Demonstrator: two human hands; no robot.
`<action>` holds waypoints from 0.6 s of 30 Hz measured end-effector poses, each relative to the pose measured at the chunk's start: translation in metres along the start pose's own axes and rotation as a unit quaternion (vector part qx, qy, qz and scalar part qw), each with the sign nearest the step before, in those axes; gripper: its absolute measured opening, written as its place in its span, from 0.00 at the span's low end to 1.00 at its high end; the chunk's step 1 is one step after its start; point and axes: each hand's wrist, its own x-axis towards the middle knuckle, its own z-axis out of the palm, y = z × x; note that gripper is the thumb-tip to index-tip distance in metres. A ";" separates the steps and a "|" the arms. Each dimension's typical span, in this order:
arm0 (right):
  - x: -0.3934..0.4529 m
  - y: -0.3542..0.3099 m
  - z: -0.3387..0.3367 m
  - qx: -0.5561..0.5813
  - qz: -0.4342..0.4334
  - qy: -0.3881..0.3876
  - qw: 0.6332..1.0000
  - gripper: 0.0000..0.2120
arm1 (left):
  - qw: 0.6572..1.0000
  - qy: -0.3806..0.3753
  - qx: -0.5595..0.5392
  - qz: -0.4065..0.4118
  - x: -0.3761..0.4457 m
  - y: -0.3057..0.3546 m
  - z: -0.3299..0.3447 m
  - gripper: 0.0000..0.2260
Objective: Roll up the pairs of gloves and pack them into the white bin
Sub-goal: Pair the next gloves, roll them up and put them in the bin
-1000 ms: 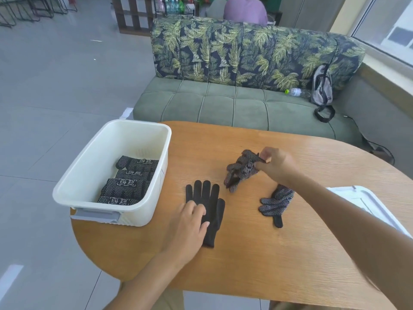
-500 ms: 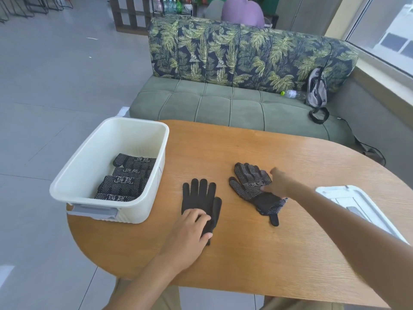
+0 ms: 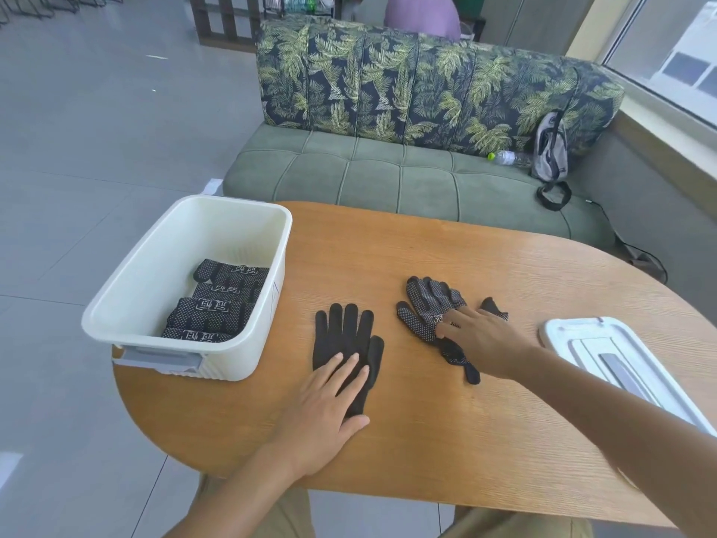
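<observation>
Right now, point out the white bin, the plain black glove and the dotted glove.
white bin (image 3: 248, 211): head view, far rim.
plain black glove (image 3: 345, 328): head view, base of the fingers.
dotted glove (image 3: 426, 300): head view, palm.

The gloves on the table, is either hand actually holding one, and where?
Neither is gripped. The left hand lies flat on the cuff end of the plain black knit glove; the right hand presses flat on the dotted black gloves near their cuffs.
</observation>
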 end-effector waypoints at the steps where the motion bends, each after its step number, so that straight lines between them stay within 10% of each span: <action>1: 0.001 0.003 0.001 0.004 -0.001 0.011 1.000 0.21 | 1.000 0.003 0.001 -0.003 0.000 0.000 0.001 0.31; 5: 0.003 0.007 0.007 0.022 -0.009 0.081 0.996 0.05 | 1.000 0.000 0.001 -0.021 0.001 0.002 0.003 0.30; 18: 0.011 0.033 -0.032 0.281 0.254 0.167 0.910 0.06 | 1.000 0.002 -0.007 -0.023 -0.002 0.005 0.004 0.29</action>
